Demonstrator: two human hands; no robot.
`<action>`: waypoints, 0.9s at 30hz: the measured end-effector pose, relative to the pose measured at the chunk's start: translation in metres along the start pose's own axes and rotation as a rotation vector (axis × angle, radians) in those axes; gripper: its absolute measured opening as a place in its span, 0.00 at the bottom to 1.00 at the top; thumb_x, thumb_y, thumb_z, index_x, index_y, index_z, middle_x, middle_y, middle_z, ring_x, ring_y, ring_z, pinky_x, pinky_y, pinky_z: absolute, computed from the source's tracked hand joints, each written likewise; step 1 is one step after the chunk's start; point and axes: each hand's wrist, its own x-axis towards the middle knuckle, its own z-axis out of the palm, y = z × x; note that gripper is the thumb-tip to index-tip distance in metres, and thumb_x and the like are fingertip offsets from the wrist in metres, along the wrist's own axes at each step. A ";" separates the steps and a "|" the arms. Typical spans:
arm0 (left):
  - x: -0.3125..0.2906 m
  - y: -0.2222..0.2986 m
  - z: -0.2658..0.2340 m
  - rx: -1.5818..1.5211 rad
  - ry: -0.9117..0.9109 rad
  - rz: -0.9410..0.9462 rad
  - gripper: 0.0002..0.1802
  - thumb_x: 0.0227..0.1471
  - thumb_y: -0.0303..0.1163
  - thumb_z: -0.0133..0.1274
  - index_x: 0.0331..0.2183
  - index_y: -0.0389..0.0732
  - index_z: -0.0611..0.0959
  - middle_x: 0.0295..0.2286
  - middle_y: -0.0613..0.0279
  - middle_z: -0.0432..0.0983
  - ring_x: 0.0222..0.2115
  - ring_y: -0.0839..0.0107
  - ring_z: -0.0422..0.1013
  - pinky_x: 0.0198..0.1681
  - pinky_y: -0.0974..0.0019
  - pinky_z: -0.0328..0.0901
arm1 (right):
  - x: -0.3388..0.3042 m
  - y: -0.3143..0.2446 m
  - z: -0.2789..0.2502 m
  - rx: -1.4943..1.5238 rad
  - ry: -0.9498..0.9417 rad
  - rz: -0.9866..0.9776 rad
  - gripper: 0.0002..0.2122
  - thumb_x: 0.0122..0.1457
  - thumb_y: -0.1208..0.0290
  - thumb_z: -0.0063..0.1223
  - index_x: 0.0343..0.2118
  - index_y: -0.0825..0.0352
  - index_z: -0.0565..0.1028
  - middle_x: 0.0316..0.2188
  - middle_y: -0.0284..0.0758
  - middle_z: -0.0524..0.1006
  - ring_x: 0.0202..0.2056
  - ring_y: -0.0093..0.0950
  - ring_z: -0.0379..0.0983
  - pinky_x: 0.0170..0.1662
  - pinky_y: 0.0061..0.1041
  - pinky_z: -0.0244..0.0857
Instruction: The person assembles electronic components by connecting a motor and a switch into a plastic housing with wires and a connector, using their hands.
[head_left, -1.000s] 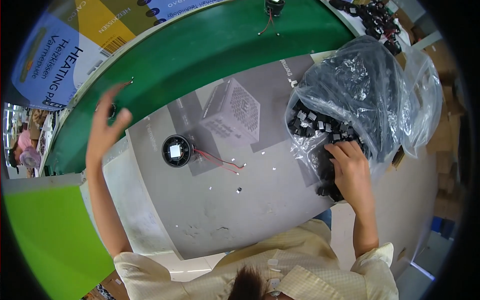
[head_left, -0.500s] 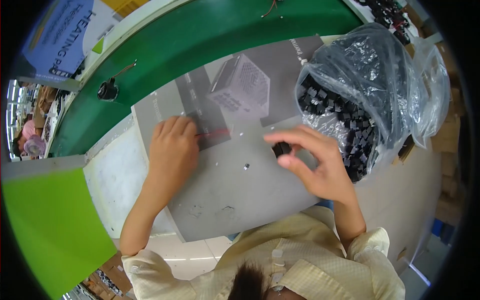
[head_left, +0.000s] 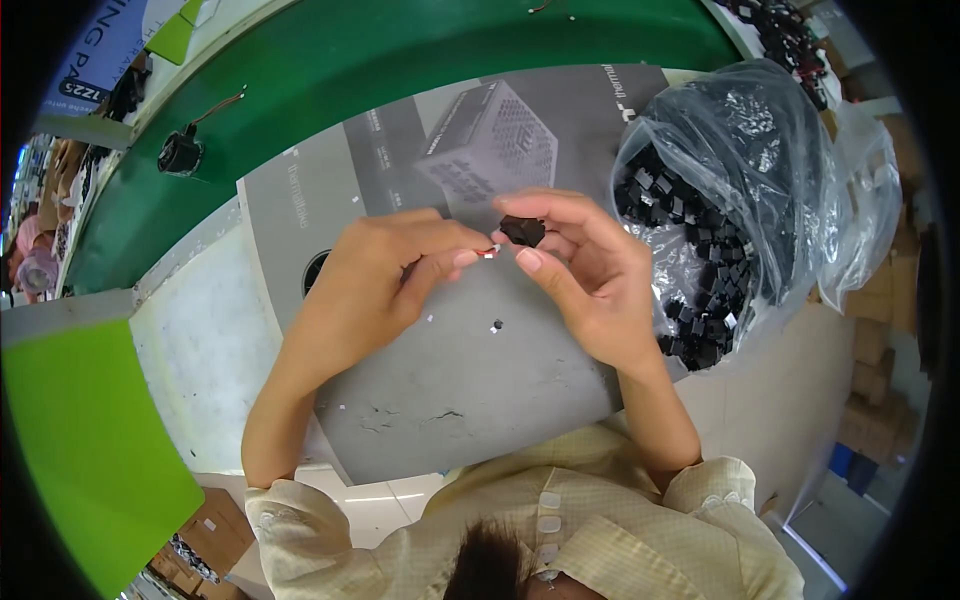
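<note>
Over the grey printed cardboard sheet (head_left: 430, 370), my left hand (head_left: 375, 285) pinches a thin red wire with a small white connector (head_left: 491, 251) at its tip. My right hand (head_left: 605, 285) grips a small black block (head_left: 522, 231) between thumb and fingers. Block and connector are almost together; whether they touch I cannot tell. Beside my left wrist shows part of a round black thing (head_left: 315, 272), mostly hidden by the hand. To the right, a clear plastic bag (head_left: 770, 150) lies open with many black blocks (head_left: 710, 270) like the held one.
Beyond the cardboard runs a green belt (head_left: 330, 90), bearing a round black part with wires (head_left: 181, 152) at left. A tiny dark scrap (head_left: 497, 325) and white bits lie on the cardboard. A bright green panel (head_left: 90, 420) stands at the left; black parts (head_left: 775, 40) are heaped far right.
My left hand has moved right with the wire, and my right hand has come left and away from me with the black block. The two hands now meet.
</note>
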 end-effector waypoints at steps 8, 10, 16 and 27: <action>-0.004 0.013 -0.002 -0.286 0.140 -0.163 0.03 0.53 0.22 0.61 0.32 0.32 0.85 0.26 0.60 0.81 0.28 0.76 0.76 0.35 0.72 0.68 | 0.001 -0.004 -0.004 -0.033 -0.069 0.133 0.19 0.60 0.86 0.53 0.55 0.76 0.71 0.50 0.42 0.77 0.45 0.25 0.78 0.49 0.21 0.73; -0.005 0.016 -0.005 -0.321 0.126 -0.194 0.04 0.54 0.23 0.61 0.32 0.32 0.84 0.26 0.61 0.81 0.29 0.76 0.76 0.36 0.72 0.68 | 0.001 -0.002 -0.005 0.007 -0.031 0.124 0.18 0.62 0.83 0.53 0.56 0.74 0.69 0.47 0.41 0.78 0.45 0.24 0.76 0.50 0.23 0.72; -0.004 0.012 -0.006 -0.453 0.084 -0.195 0.05 0.56 0.25 0.60 0.34 0.33 0.83 0.27 0.61 0.80 0.30 0.75 0.76 0.38 0.71 0.68 | -0.002 0.000 0.001 0.114 -0.117 0.168 0.15 0.69 0.71 0.46 0.55 0.71 0.69 0.39 0.34 0.74 0.38 0.19 0.71 0.43 0.20 0.66; -0.004 0.005 -0.001 -0.623 0.046 -0.126 0.05 0.57 0.24 0.58 0.35 0.32 0.82 0.28 0.58 0.81 0.29 0.73 0.77 0.37 0.70 0.69 | -0.008 -0.003 0.011 0.108 -0.107 0.085 0.15 0.65 0.74 0.55 0.53 0.70 0.73 0.37 0.32 0.77 0.34 0.19 0.72 0.39 0.18 0.66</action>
